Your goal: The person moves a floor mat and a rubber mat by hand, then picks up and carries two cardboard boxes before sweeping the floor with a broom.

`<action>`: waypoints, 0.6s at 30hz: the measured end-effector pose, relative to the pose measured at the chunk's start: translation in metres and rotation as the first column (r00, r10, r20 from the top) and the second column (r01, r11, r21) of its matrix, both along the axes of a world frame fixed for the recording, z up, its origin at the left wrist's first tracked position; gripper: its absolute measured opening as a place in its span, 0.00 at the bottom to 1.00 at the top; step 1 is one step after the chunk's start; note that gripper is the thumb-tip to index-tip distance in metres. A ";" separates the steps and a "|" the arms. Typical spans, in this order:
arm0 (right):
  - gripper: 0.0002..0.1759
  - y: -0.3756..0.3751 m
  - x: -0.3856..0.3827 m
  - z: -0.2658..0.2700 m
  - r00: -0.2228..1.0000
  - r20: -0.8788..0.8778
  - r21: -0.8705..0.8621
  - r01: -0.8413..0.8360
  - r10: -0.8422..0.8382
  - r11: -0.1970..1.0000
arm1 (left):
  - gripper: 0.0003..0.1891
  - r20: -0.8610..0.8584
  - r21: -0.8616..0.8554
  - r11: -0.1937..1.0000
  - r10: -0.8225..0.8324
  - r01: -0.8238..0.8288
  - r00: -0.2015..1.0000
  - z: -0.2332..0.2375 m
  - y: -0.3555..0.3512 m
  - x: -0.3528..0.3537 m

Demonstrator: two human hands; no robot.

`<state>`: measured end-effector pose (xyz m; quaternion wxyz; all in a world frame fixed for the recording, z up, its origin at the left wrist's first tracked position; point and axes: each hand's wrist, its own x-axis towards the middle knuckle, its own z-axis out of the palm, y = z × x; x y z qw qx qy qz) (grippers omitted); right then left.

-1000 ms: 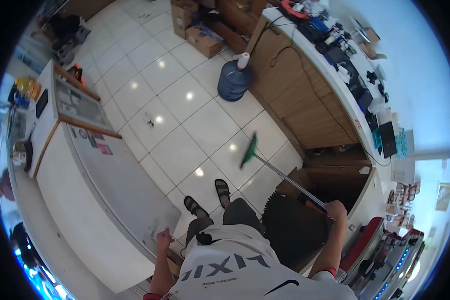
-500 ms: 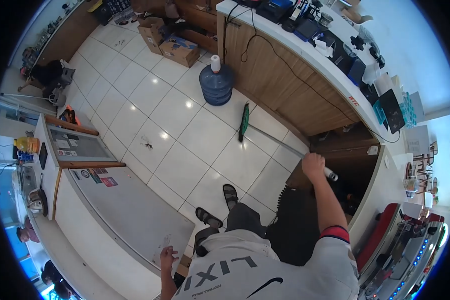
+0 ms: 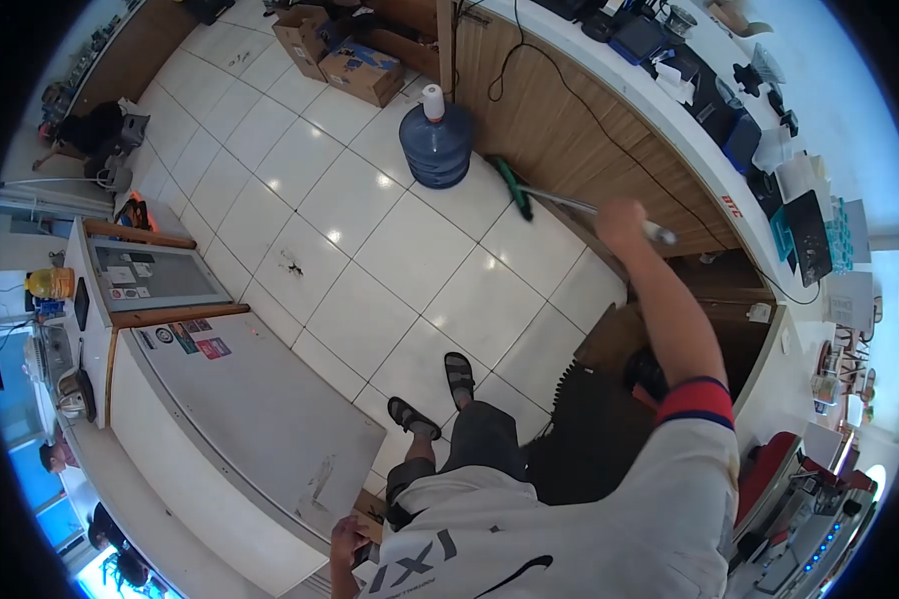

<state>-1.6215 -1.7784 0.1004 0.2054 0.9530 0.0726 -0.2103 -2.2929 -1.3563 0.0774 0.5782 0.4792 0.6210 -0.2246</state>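
My right hand (image 3: 621, 224) is closed around the handle of a broom (image 3: 559, 201), near its pale upper end, which sticks out past my fist. The green and dark broom head (image 3: 514, 188) rests on the tiles, close to the wooden counter base and beside the blue water jug (image 3: 438, 148). My left hand (image 3: 347, 539) hangs low at my side, next to the grey chest-like cabinet (image 3: 270, 399). Its fingers are loosely bent and somewhat apart, with nothing visible in them.
A long counter (image 3: 589, 150) with cables and devices curves along the right. Below it is an open compartment (image 3: 709, 299). Cardboard boxes (image 3: 363, 72) stand beyond the jug. A dark mat (image 3: 589, 439) lies by my feet. Dark marks (image 3: 292, 269) spot the white tiles.
My right hand has moved forward, carrying the broom. Its head has gone from mid-floor to near the counter base, right of the jug. My left hand has dropped lower, closer to my body.
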 end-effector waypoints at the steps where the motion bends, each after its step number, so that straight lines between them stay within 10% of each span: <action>1: 0.09 0.010 0.005 -0.025 0.995 0.052 -0.070 -0.083 0.087 0.994 | 0.15 -0.055 -0.092 0.995 -0.039 0.034 0.998 -0.006 0.000 -0.004; 4: 0.08 0.067 -0.025 -0.117 0.942 0.291 -0.162 -0.125 0.169 0.979 | 0.15 -0.006 -0.026 0.992 -0.127 0.127 0.992 0.008 -0.003 0.033; 5: 0.08 0.083 -0.039 -0.115 0.986 0.096 -0.072 -0.127 0.133 0.989 | 0.15 -0.017 -0.024 0.991 -0.130 0.130 0.991 0.005 0.004 0.036; 9: 0.09 0.046 -0.087 -0.060 0.952 -0.083 0.118 -0.283 0.293 0.952 | 0.15 0.097 0.119 0.984 -0.142 0.130 0.985 -0.006 0.012 0.059; 18: 0.12 -0.109 -0.197 0.102 0.974 -0.049 0.088 0.223 -0.220 0.971 | 0.17 0.055 0.054 0.963 -0.266 0.263 0.962 -0.040 0.014 0.087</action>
